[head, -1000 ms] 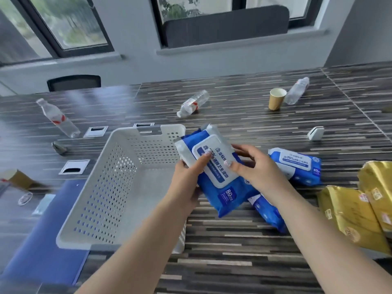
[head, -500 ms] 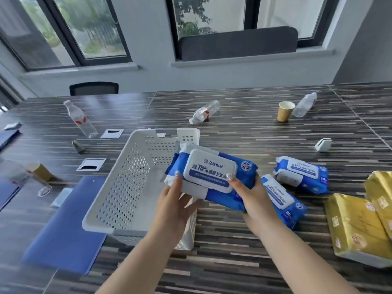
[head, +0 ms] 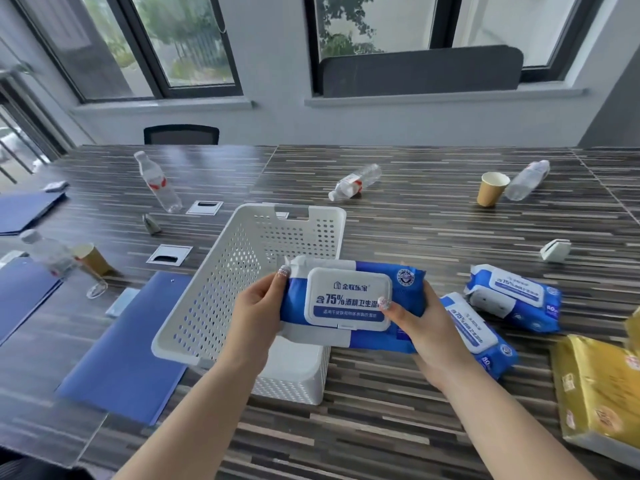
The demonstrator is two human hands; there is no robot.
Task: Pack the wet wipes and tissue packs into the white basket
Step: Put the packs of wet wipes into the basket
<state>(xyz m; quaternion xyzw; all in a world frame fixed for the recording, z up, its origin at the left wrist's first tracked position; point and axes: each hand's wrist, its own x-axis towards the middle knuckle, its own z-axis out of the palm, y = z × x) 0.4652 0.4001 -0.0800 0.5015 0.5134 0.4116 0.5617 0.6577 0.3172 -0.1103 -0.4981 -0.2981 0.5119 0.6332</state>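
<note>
Both hands hold one blue wet wipes pack [head: 349, 301] with a white lid, level, above the near right part of the white perforated basket [head: 221, 289]. My left hand [head: 258, 308] grips its left end and my right hand [head: 414, 323] grips its right end. The basket's floor, where visible, holds nothing. Two more blue wet wipes packs lie on the table to the right, one [head: 479, 336] partly behind my right hand and one [head: 512, 296] farther right. Gold tissue packs [head: 599, 389] lie at the right edge.
The dark striped table carries plastic bottles [head: 157, 181] [head: 355, 181] [head: 528, 180], paper cups [head: 491, 188] [head: 93, 259], blue folders [head: 128, 348] left of the basket, a small white holder [head: 556, 250] and cable ports [head: 169, 254]. A chair [head: 181, 134] stands at the far side.
The pack went from tilted on end to flat, lid up, and shifted over the basket's near right corner. The camera view rose and moved closer.
</note>
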